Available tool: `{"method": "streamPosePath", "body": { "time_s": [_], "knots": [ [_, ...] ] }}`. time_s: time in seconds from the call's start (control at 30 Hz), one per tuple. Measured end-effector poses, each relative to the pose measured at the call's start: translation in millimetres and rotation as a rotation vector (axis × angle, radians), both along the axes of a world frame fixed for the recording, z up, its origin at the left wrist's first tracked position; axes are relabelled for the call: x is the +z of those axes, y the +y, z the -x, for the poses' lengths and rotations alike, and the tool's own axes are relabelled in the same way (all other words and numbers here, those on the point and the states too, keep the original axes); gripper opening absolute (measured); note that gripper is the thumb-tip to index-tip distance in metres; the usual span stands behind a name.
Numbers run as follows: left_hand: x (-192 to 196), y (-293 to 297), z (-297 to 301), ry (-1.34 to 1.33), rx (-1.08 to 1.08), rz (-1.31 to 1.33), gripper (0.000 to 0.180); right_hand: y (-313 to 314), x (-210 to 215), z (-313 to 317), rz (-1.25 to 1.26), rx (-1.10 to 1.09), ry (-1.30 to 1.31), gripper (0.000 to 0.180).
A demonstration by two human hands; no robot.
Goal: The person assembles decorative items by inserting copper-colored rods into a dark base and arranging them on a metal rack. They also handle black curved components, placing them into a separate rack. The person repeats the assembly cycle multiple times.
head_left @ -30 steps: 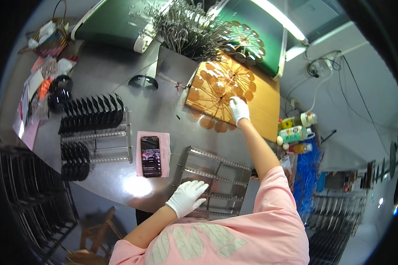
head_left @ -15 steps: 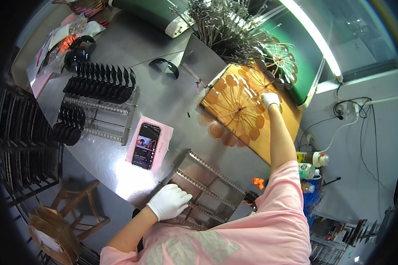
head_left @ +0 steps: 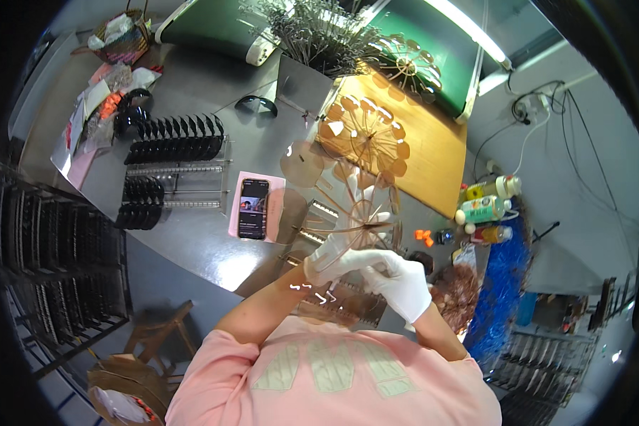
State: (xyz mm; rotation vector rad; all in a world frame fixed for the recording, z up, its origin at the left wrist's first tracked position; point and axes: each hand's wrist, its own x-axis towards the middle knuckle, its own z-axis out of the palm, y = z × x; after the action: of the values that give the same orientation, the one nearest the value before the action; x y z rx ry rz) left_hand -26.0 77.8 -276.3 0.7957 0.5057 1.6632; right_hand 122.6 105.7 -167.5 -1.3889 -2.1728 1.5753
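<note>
A wheel of clear brown lenses [head_left: 363, 228], joined by thin spokes to a hub, is up in front of my chest. My left hand [head_left: 334, 252], in a white glove, holds it from beneath, its fingers showing through the lenses. My right hand [head_left: 403, 290], also gloved, is closed at the wheel's near side with its fingertips against the left thumb; what exactly it pinches is hidden. Below the wheel lies a metal rack [head_left: 319, 213] with toothed bars, partly covered by my hands. A similar lens wheel [head_left: 368, 135] rests on the wooden board [head_left: 429, 153].
Left on the metal table stands a rack of black lenses [head_left: 174, 138]. A phone [head_left: 253, 208] lies on pink paper. At the back are a bin of wire stems [head_left: 316, 35] and another lens wheel [head_left: 406, 65] on green. Bottles [head_left: 484, 208] and an orange piece [head_left: 424, 236] sit right.
My right hand has come back from the board to my chest, and a lens wheel has come with it. My left hand has risen off the toothed rack to the wheel.
</note>
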Motion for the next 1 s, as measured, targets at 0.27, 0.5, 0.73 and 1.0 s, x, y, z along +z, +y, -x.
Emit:
{"method": "streamPosePath", "body": {
  "time_s": [0.27,0.5,0.73,1.0],
  "knots": [
    [27.5,-13.5,-5.7,-0.194,-0.290,-0.174,0.097,7.3,-7.5,-14.5,-0.955,0.243,0.161,0.073],
    [40.6,-29.6,8.2,0.070,-0.472,-0.181,0.079,-17.6,-15.4,-14.3,-0.429,-0.079,0.409,0.041],
    [54.5,-41.3,44.0,0.201,-0.683,0.027,0.071,-10.2,-19.9,5.5,0.294,-0.153,0.814,0.017],
    [33.9,-80.5,72.7,-0.004,0.130,0.217,0.095,82.6,-80.3,53.8,-1.192,0.267,0.357,0.025]
  ]
}}
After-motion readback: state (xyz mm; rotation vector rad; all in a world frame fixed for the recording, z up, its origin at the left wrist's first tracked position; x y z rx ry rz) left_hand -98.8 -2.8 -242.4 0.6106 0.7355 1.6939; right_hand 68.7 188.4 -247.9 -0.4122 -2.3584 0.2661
